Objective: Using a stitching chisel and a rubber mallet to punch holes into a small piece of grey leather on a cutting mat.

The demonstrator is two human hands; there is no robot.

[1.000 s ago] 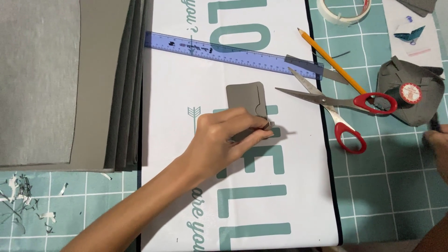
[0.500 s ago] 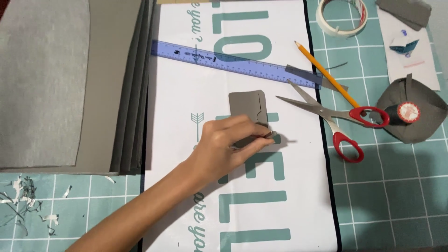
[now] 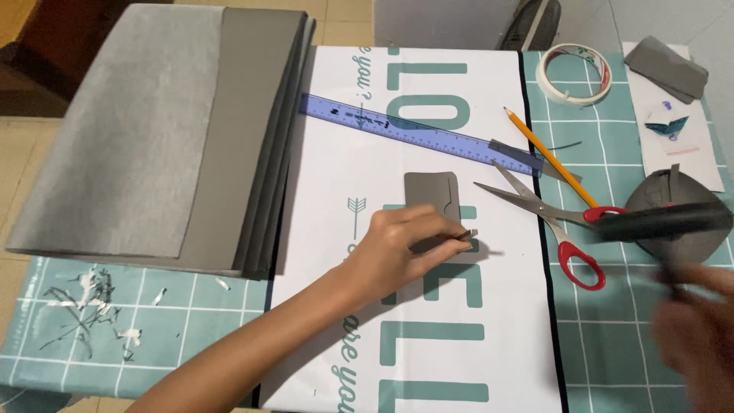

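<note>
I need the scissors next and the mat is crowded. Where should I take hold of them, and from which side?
Take the scissors by the red handle loops, best the lower loop, which lies clear on the green mat. Come from the near right: the blades point up-left toward the ruler, and the pencil and a blurred black tool crowd the upper loop.
</note>
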